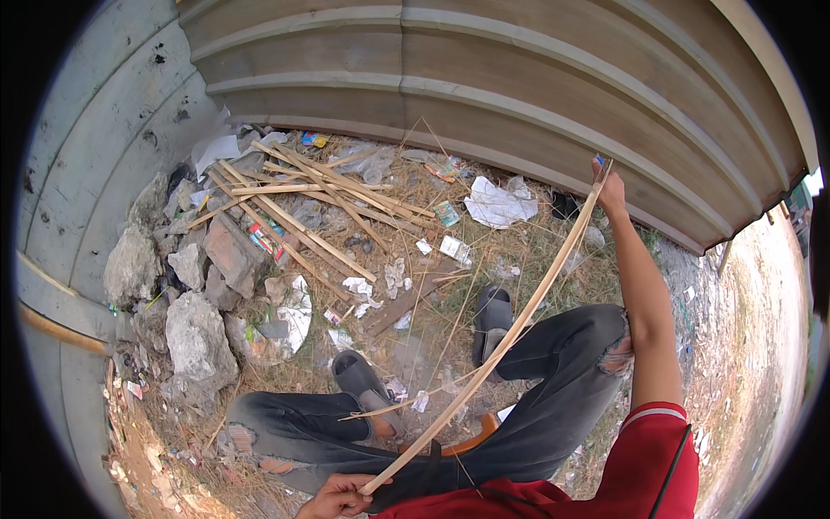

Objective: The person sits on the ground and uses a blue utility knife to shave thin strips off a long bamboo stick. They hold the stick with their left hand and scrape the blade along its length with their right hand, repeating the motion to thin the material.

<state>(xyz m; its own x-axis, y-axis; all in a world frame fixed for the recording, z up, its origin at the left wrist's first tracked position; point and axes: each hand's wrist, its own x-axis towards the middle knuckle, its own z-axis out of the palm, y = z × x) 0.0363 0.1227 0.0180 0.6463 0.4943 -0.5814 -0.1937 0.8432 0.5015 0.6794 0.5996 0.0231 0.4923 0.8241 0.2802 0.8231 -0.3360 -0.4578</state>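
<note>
A long, pale bamboo strip (506, 342) slants across my lap, its far end up to the right. My left hand (335, 496) pinches its near end at the lower edge. With the arm stretched out, my right hand (609, 189) closes around the far end by the metal wall. A small blue spot shows at the right fingers; I cannot tell what it is. A thin, curved sliver (415, 402) hangs out from the strip near my knees. Something dark and narrow (430, 463) lies over my lap under the strip, mostly hidden.
Several split bamboo pieces (303, 190) lie piled ahead on the left. Broken concrete lumps (201, 337) stand beside them. A ribbed metal wall (484, 78) closes off the far side, a grey panel (104, 156) the left. Paper litter (500, 203) covers the dry grass. An orange seat edge (474, 439) shows beneath me.
</note>
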